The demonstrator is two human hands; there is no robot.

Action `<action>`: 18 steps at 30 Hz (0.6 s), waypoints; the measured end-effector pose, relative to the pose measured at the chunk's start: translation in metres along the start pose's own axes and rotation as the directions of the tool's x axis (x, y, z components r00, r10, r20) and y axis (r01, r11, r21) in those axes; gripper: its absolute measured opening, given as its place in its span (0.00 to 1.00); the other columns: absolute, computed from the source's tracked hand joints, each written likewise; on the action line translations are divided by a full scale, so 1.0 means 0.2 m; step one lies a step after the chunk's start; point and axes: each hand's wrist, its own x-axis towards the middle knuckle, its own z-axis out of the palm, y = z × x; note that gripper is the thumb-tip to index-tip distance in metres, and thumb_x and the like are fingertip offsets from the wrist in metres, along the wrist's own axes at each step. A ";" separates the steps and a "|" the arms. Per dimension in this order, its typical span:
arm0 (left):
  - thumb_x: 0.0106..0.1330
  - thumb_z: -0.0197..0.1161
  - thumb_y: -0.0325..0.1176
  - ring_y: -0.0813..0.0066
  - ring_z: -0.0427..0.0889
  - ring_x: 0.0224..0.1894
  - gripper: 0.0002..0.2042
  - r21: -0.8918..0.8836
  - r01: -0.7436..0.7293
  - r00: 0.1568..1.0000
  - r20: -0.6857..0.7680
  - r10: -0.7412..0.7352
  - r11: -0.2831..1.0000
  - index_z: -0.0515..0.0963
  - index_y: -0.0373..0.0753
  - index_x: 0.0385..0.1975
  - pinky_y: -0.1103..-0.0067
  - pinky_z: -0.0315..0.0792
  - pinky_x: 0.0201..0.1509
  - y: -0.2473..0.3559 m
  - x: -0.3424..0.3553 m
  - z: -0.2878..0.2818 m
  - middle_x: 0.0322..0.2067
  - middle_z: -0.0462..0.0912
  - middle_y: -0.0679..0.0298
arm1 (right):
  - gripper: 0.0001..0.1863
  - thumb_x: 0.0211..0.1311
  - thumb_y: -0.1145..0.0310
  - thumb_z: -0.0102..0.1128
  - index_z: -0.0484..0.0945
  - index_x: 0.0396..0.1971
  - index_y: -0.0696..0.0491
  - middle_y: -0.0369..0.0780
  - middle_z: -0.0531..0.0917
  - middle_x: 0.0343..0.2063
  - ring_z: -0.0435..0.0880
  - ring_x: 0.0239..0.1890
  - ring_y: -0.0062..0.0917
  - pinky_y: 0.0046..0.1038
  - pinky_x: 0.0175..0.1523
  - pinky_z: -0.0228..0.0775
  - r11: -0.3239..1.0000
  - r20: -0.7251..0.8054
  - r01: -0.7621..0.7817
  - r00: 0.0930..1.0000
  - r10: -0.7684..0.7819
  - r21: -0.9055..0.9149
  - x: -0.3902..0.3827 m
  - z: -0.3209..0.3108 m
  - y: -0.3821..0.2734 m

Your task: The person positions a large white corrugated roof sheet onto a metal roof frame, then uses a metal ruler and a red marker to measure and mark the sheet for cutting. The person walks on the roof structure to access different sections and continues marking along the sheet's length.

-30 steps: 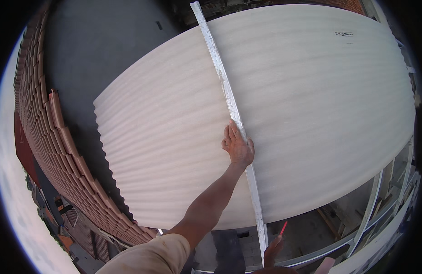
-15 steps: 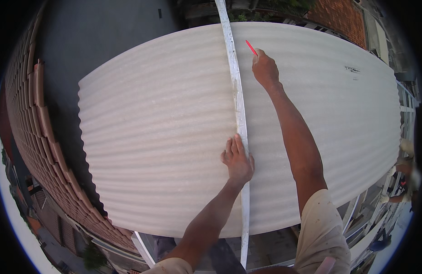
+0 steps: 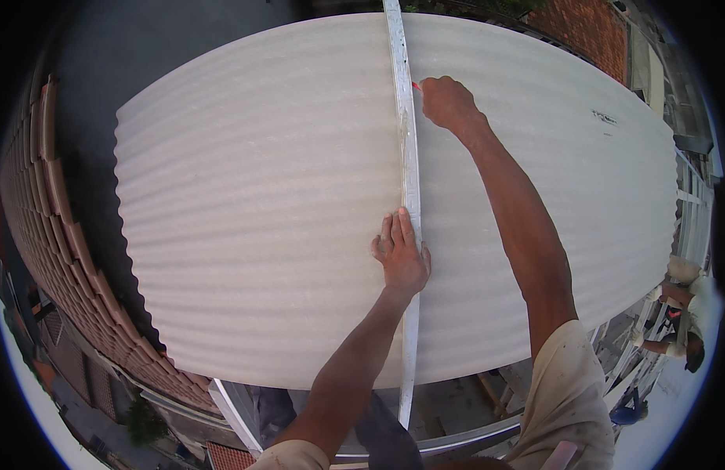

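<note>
A wide, light grey corrugated roofing sheet (image 3: 261, 196) lies spread out in front of me. Across its middle, running from near to far, lies a long white metal bar (image 3: 408, 141). My left hand (image 3: 404, 258) rests flat on the bar, its fingers stretched forward and the thumb on the bar's right side. Farther along, my right hand (image 3: 450, 103) is closed around a slim red pencil (image 3: 416, 86). The pencil's tip is at the bar's right edge; whether it touches the sheet I cannot tell.
Clay roof tiles (image 3: 65, 227) slope along the left. At the right, another person (image 3: 684, 313) with gloved hands is beside a white metal frame (image 3: 641, 329). My legs (image 3: 382, 435) are below the sheet's near edge, with a metal rail (image 3: 456, 435) by them.
My right hand has moved left to the bar and turned, bringing the pencil to its edge. My left hand stays on the bar. The view has shifted slightly, showing more of the other person.
</note>
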 end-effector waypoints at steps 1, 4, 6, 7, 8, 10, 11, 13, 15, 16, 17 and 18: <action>0.64 0.63 0.34 0.43 0.45 0.78 0.48 -0.010 -0.003 1.000 0.013 0.003 1.000 0.38 0.27 0.77 0.43 0.44 0.70 0.01 -0.01 0.00 0.73 0.50 0.41 | 0.13 0.71 0.70 0.53 0.84 0.47 0.57 0.50 0.87 0.43 0.88 0.47 0.46 0.44 0.51 0.82 1.000 0.038 0.003 0.999 -0.004 0.019 -0.13 0.04 0.03; 0.64 0.63 0.34 0.42 0.45 0.78 0.48 -0.014 0.007 1.000 0.019 -0.006 1.000 0.37 0.27 0.77 0.43 0.45 0.70 0.00 0.01 -0.01 0.73 0.50 0.41 | 0.12 0.71 0.71 0.54 0.82 0.47 0.61 0.55 0.87 0.35 0.88 0.38 0.49 0.47 0.43 0.80 0.986 0.085 -0.007 0.996 -0.007 0.169 -0.62 0.10 0.07; 0.64 0.63 0.34 0.42 0.45 0.78 0.49 -0.018 -0.003 1.000 0.016 0.004 1.000 0.36 0.27 0.77 0.44 0.44 0.70 0.02 -0.01 -0.01 0.73 0.50 0.40 | 0.16 0.76 0.66 0.51 0.80 0.52 0.61 0.50 0.86 0.28 0.88 0.31 0.40 0.39 0.39 0.80 0.917 -0.206 0.001 0.975 0.088 0.399 -1.03 0.27 0.14; 0.64 0.63 0.34 0.43 0.45 0.78 0.48 -0.014 0.001 1.000 0.019 -0.001 1.000 0.36 0.28 0.77 0.44 0.44 0.70 0.02 -0.01 -0.01 0.73 0.51 0.42 | 0.17 0.78 0.64 0.50 0.79 0.53 0.61 0.45 0.84 0.26 0.86 0.28 0.32 0.34 0.37 0.78 0.715 -0.032 -0.113 0.982 0.186 0.690 -1.23 0.32 0.15; 0.65 0.63 0.34 0.45 0.44 0.78 0.48 -0.013 0.003 1.000 0.018 -0.003 1.000 0.36 0.29 0.77 0.45 0.43 0.71 0.03 -0.01 -0.01 0.74 0.51 0.44 | 0.19 0.80 0.62 0.48 0.78 0.55 0.62 0.41 0.82 0.23 0.83 0.25 0.25 0.29 0.35 0.76 0.421 0.156 -0.237 0.963 0.218 0.876 -1.42 0.37 0.16; 0.66 0.63 0.33 0.47 0.44 0.79 0.48 -0.022 0.005 1.000 0.031 -0.004 1.000 0.36 0.30 0.78 0.45 0.43 0.72 0.04 -0.02 -0.01 0.74 0.51 0.45 | 0.20 0.82 0.58 0.42 0.77 0.40 0.59 0.32 0.68 0.18 0.70 0.20 0.17 0.25 0.29 0.68 0.033 0.259 -0.296 0.879 0.400 0.955 -1.85 0.64 0.11; 0.66 0.63 0.33 0.46 0.44 0.79 0.48 -0.033 0.008 0.999 0.035 -0.007 0.999 0.36 0.29 0.78 0.45 0.43 0.71 0.06 -0.02 0.00 0.74 0.51 0.44 | 0.20 0.81 0.56 0.42 0.73 0.35 0.56 0.31 0.62 0.18 0.63 0.19 0.17 0.25 0.28 0.66 -0.123 0.352 -0.336 0.801 0.485 0.934 -2.08 0.79 0.05; 0.65 0.62 0.32 0.45 0.44 0.78 0.48 -0.060 0.007 1.000 0.020 -0.006 0.998 0.35 0.29 0.77 0.44 0.43 0.71 0.06 -0.01 0.00 0.74 0.50 0.42 | 0.22 0.80 0.53 0.45 0.73 0.34 0.57 0.32 0.62 0.19 0.63 0.19 0.21 0.28 0.30 0.67 -0.170 0.433 -0.428 0.650 0.625 0.888 -2.48 1.09 -0.09; 0.65 0.62 0.30 0.41 0.44 0.78 0.48 -0.099 -0.010 1.000 -0.011 0.009 0.995 0.34 0.27 0.77 0.42 0.42 0.71 0.05 -0.01 0.02 0.73 0.49 0.39 | 0.21 0.75 0.52 0.56 0.72 0.34 0.59 0.40 0.72 0.23 0.73 0.25 0.37 0.41 0.35 0.69 0.148 0.449 -0.685 0.610 0.653 0.714 -2.82 1.27 -0.26; 0.65 0.62 0.30 0.42 0.44 0.78 0.48 -0.104 0.011 1.000 -0.009 -0.012 0.995 0.34 0.28 0.77 0.42 0.42 0.71 0.05 0.00 0.02 0.73 0.49 0.40 | 0.22 0.70 0.53 0.62 0.72 0.36 0.60 0.41 0.73 0.24 0.75 0.27 0.38 0.42 0.37 0.70 0.313 0.286 -0.599 0.695 0.660 0.737 -2.89 1.31 -0.34; 0.66 0.62 0.29 0.42 0.43 0.78 0.48 -0.109 0.026 1.000 -0.002 -0.026 0.994 0.33 0.29 0.77 0.42 0.42 0.72 0.06 0.00 0.02 0.74 0.48 0.41 | 0.23 0.65 0.54 0.67 0.72 0.39 0.62 0.43 0.74 0.25 0.76 0.28 0.40 0.43 0.38 0.71 0.465 0.117 -0.504 0.759 0.640 0.728 -2.94 1.34 -0.46; 0.66 0.62 0.29 0.43 0.43 0.79 0.48 -0.115 0.042 0.999 0.006 -0.041 0.993 0.33 0.31 0.78 0.42 0.42 0.73 0.06 -0.01 0.02 0.74 0.48 0.41 | 0.26 0.61 0.55 0.72 0.73 0.41 0.63 0.44 0.76 0.26 0.78 0.30 0.42 0.45 0.39 0.72 0.606 -0.051 -0.403 0.804 0.593 0.686 -2.97 1.37 -0.54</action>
